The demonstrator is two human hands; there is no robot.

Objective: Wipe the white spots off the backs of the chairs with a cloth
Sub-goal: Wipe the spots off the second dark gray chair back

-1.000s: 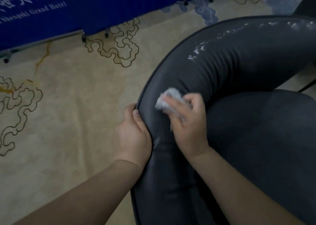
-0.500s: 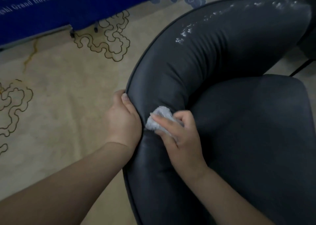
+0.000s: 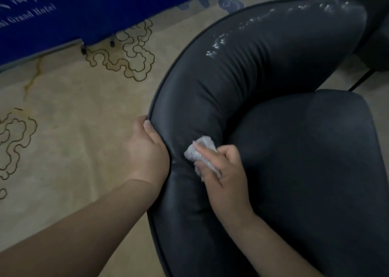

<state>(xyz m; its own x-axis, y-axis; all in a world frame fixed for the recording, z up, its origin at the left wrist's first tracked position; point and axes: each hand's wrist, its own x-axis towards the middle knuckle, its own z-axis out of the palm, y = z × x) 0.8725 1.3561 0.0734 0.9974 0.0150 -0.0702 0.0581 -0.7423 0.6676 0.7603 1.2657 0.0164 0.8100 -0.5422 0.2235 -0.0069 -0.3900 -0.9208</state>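
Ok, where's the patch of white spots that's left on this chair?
Start at the dark chair's curved backrest and follow its top edge away from the right hand and its cloth. The white spots sit high along the crest, glinting pale against otherwise plain dark upholstery.

Both forearms are bare from the frame edge to the wrist; no sleeve, watch, bracelet or ring is visible on either. The left hand (image 3: 147, 152) shows a short, rounded thumbnail with a pale, glossy finish. The right hand (image 3: 228, 178) has short fingers (image 3: 207, 151); its nails are not clearly resolved.
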